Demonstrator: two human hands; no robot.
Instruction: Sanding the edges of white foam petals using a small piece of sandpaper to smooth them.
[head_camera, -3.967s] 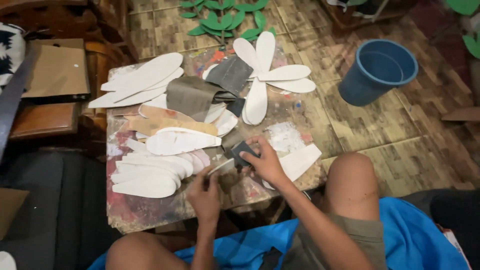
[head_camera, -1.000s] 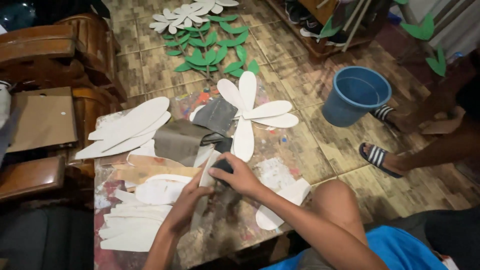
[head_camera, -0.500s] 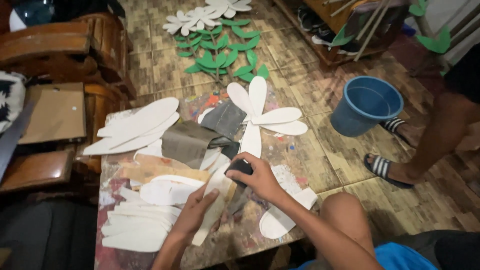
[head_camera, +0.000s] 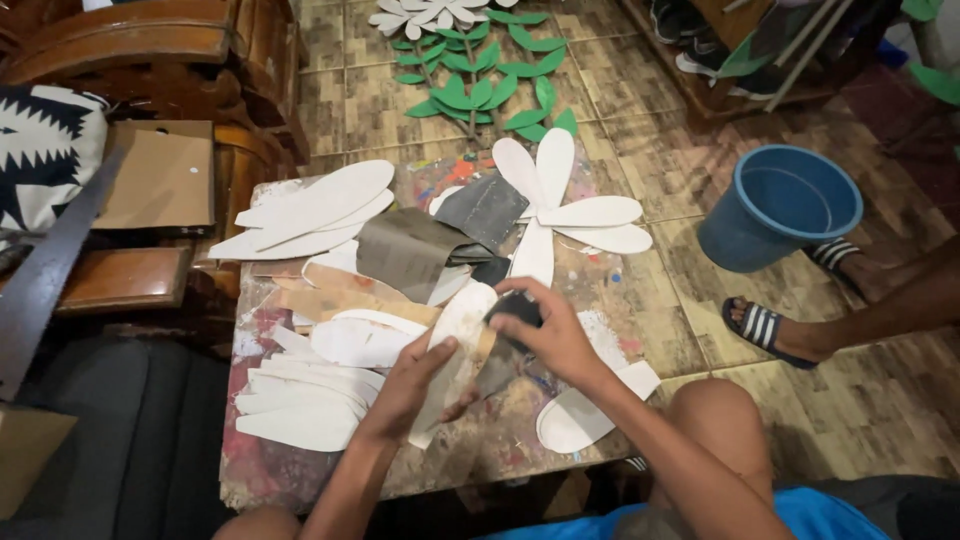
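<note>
Dark sheet (head_camera: 510, 312) under the right hand (head_camera: 555, 340), mostly hidden; standing person's leg (head_camera: 880, 310) cut off at right edge.

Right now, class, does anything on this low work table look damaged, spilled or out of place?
The table top is blotched with red, blue and orange paint stains, and its surface looks worn. Otherwise nothing stands out: white petal cut-outs lie in loose stacks, sandpaper sheets overlap, the left hand steadies a petal and the right hand presses a dark piece on it.

Warm, dimmish indoor light on my feed, nothing blown out.
White petal cutouts (head_camera: 320, 200) read brightest, corners sink dark, soft shadows under my hands, slight wide-angle bend at edges, mild softness overall.
</note>
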